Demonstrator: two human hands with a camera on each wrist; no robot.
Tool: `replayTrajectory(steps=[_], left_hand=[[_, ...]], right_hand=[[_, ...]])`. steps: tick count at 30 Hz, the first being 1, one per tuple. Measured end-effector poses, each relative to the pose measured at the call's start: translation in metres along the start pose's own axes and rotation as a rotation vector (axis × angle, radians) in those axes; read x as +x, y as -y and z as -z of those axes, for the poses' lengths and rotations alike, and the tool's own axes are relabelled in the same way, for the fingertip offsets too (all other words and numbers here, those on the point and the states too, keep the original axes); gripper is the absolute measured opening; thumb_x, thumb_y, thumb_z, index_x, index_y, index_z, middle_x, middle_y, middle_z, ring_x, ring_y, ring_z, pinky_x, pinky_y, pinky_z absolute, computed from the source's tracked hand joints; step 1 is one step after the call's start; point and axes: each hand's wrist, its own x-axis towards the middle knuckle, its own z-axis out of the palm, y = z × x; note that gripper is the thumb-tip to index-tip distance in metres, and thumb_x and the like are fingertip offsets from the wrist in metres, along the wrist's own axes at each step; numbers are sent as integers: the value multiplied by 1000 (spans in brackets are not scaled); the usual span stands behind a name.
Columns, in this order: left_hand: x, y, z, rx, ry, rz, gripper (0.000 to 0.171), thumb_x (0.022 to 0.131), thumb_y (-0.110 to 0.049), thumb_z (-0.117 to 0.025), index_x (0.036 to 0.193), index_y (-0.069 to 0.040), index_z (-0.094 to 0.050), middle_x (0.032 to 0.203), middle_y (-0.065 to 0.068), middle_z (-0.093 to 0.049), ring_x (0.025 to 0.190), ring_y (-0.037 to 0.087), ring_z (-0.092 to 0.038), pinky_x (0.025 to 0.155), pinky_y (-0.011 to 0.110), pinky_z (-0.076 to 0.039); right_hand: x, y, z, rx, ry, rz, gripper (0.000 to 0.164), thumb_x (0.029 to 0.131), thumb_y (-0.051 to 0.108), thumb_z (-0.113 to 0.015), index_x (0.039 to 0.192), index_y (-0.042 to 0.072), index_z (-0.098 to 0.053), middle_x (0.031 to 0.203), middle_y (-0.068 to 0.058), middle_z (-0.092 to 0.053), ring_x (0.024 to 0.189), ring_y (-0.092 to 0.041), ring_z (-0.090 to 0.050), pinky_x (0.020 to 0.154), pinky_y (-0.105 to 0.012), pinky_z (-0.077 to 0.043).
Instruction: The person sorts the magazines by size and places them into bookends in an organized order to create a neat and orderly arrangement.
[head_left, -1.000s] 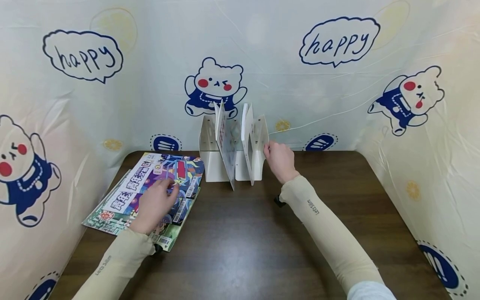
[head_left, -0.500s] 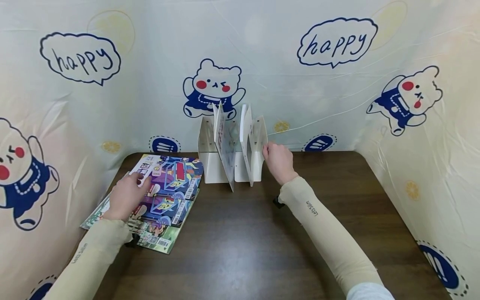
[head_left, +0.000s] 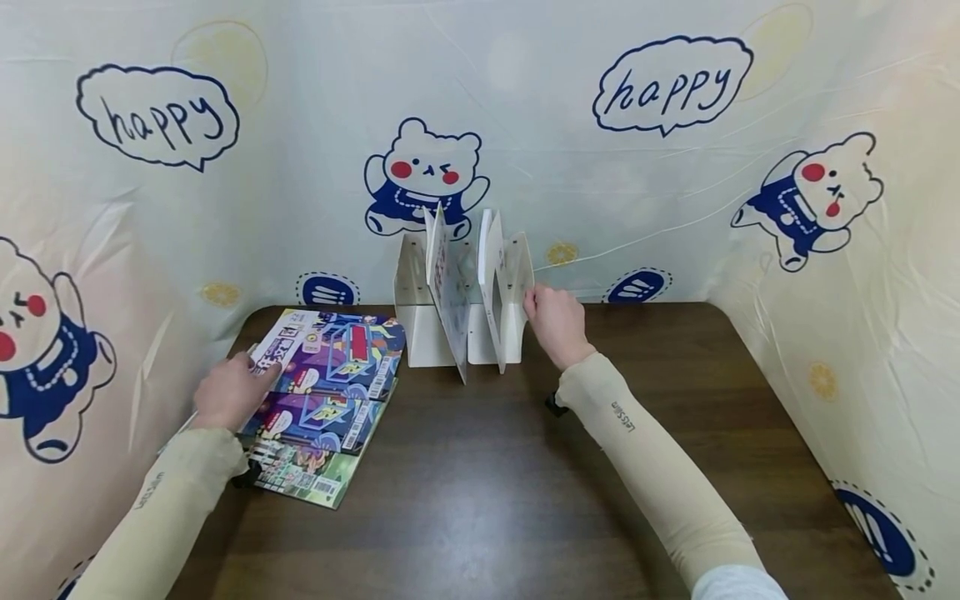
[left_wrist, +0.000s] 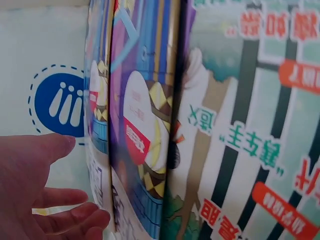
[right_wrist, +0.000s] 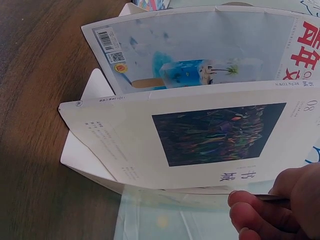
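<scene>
Overlapping magazines lie on the table at the left: purple-blue ones (head_left: 341,354) on top, a green one (head_left: 300,477) below. My left hand (head_left: 232,390) is at their left side, fingers loosely bent; in the left wrist view the fingertips (left_wrist: 95,217) are beside the magazines' edges, and I cannot tell whether they touch. A white magazine rack (head_left: 431,337) stands at the table's back. My right hand (head_left: 557,325) pinches the edge of its right side panel. Upright in the rack are a blue-covered magazine (right_wrist: 140,47) and a white one (right_wrist: 115,125) with a dark picture.
The brown wooden table (head_left: 480,500) reaches to a pale printed curtain (head_left: 540,100) at the back and both sides. The rack stands close to the back curtain, just right of the magazines.
My left hand has moved left across the magazines from their middle to their left side, uncovering the purple-blue covers. My right hand stays on the rack, and the rack has not moved.
</scene>
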Motion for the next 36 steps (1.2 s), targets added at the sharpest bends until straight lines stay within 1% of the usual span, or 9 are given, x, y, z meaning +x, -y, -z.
replayTrajectory(steps=[4,8,13,20,25,30,33,36], left_hand=[[2,4,-3,0,7,23,84,101,-60,-53,129,18,-48,109,37,-59,89,48,-60,75,60,-48],[4,7,-6,0,10,46,84,100,-59,-55,130,20,-47,108,37,-58,89,49,-60,74,60,-49],[6,9,-8,-2,32,97,86,100,-58,-55,132,21,-41,111,39,-49,94,52,-55,81,66,-49],[4,8,-9,8,47,152,95,98,-62,-54,133,25,-38,111,41,-43,98,56,-53,86,67,-49],[1,8,-7,7,47,156,99,98,-64,-53,136,26,-34,114,44,-40,101,58,-52,88,69,-48],[0,8,-7,1,30,137,97,98,-62,-54,134,27,-34,114,45,-41,102,60,-52,86,69,-48],[0,8,-7,0,31,135,97,98,-61,-54,132,28,-35,112,44,-42,102,60,-52,86,68,-48],[0,8,-7,1,43,154,98,98,-61,-54,131,29,-35,110,42,-42,99,57,-52,86,67,-49]], right_hand=[[0,1,0,0,2,-3,32,107,17,-54,84,0,-68,63,-9,-60,52,-21,-52,48,-36,-44],[0,1,0,5,-2,-4,34,107,17,-53,81,1,-66,61,-9,-58,51,-22,-52,47,-36,-42],[0,1,0,14,-9,-10,35,107,18,-53,78,3,-64,60,-8,-57,51,-22,-50,47,-36,-41],[0,0,-1,15,-15,-12,34,107,17,-53,80,2,-66,63,-9,-60,53,-22,-51,48,-37,-43],[0,0,-2,23,-16,-8,33,107,17,-53,82,2,-66,62,-9,-60,52,-22,-51,47,-36,-41],[0,-2,-4,20,-27,-10,33,107,19,-53,82,3,-67,62,-8,-59,51,-22,-51,47,-35,-40],[-1,-3,-4,36,-32,-13,32,107,19,-54,82,3,-66,61,-8,-59,51,-22,-50,47,-36,-39],[-2,-2,-5,63,-36,-15,34,108,18,-53,79,4,-63,62,-9,-59,51,-23,-51,49,-38,-41]])
